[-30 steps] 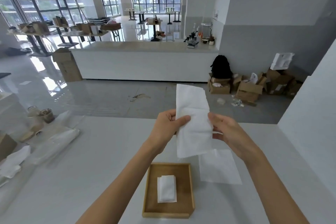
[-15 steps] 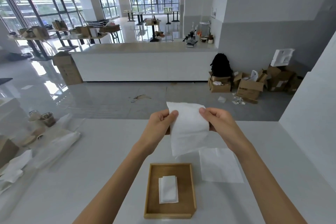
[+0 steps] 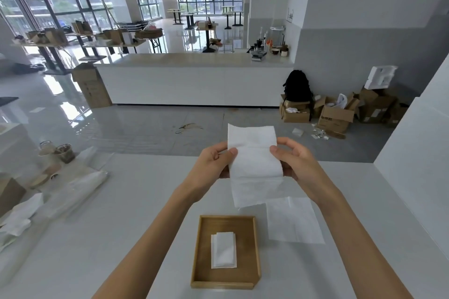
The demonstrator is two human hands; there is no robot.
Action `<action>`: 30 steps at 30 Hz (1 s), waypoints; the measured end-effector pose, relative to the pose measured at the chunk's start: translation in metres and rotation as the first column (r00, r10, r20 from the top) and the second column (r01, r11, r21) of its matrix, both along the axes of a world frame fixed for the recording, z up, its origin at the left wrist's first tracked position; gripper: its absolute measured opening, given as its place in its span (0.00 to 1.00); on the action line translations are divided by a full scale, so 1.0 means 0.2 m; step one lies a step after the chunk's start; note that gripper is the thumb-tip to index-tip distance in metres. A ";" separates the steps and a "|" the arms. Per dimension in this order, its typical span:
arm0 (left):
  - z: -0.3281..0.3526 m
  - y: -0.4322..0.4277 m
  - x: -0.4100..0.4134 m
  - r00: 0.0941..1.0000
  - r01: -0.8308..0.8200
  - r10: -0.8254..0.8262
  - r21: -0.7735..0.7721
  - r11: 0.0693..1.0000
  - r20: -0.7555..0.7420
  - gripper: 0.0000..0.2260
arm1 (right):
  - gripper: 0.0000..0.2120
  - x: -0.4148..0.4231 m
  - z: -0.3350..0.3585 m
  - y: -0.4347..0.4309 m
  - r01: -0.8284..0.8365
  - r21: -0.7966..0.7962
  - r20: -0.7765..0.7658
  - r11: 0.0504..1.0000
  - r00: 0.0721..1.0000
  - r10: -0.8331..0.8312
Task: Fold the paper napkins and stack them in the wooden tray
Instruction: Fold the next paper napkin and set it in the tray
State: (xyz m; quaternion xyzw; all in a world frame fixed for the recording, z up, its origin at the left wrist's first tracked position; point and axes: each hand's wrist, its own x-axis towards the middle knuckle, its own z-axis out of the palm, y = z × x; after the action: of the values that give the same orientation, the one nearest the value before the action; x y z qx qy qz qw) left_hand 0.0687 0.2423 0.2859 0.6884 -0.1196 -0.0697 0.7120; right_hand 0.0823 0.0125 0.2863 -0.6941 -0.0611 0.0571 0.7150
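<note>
While pinched upright in both hands' grip, left (image 3: 213, 162) and right (image 3: 295, 160): napkin (image 3: 254, 165), directly above tray (image 3: 198, 250), long axis vertical.

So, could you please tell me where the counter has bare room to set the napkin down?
Bare counter lies left of the wooden tray, up to the plastic wrap. Right of the tray, a flat napkin fills the space. The far-left edge is crowded with cups and crumpled paper.

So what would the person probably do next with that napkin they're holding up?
Probably fold it again: the napkin, pinched between the left hand and right hand, looks larger than the folded stack in the wooden tray.
</note>
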 end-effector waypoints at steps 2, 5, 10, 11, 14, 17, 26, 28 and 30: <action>0.01 0.01 0.00 1.000 0.031 -0.031 -0.024 0.999 0.000 0.12 | 0.08 0.00 0.00 -0.01 -0.023 0.026 0.040 0.999 0.999 0.021; 0.02 0.03 0.01 0.999 0.036 -0.035 -0.036 0.999 0.038 0.10 | 0.07 0.00 0.01 -0.03 -0.038 0.079 0.113 0.996 0.993 0.029; 0.04 0.02 0.01 0.996 0.008 0.002 -0.114 0.993 0.090 0.16 | 0.16 -0.03 0.03 -0.04 -0.044 0.038 0.266 0.998 0.964 0.032; 0.05 0.01 0.01 0.995 0.019 -0.006 -0.130 0.991 0.102 0.16 | 0.17 -0.03 0.03 -0.04 -0.044 0.033 0.293 0.999 0.955 0.032; 0.06 0.00 0.01 0.990 0.061 -0.037 -0.173 0.983 0.137 0.15 | 0.18 -0.03 0.06 -0.06 -0.077 0.051 0.345 0.996 0.937 0.055; 0.08 -0.01 0.00 0.990 0.062 -0.038 -0.181 0.981 0.137 0.14 | 0.14 -0.04 0.08 -0.07 -0.115 0.078 0.314 0.990 0.946 0.085; 0.06 -0.01 0.04 0.995 -0.016 0.033 -0.172 0.985 0.092 0.09 | 0.25 -0.05 0.00 0.02 -0.071 -0.046 0.157 0.996 0.985 0.078; 0.04 0.00 0.05 0.996 -0.038 0.052 -0.187 0.982 0.069 0.10 | 0.23 -0.05 0.00 0.02 -0.048 -0.027 0.158 0.998 0.986 0.052; 0.04 -0.01 0.04 0.998 -0.058 0.061 -0.236 0.970 0.006 0.09 | 0.21 -0.05 -0.01 0.03 -0.033 0.002 0.163 0.999 0.986 0.033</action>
State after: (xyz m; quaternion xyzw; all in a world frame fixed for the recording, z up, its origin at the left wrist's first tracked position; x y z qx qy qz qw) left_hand 0.0767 0.2405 0.2931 0.6025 -0.1112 -0.0291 0.7898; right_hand 0.0733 0.0178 0.2845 -0.6935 -0.1311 0.0117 0.7083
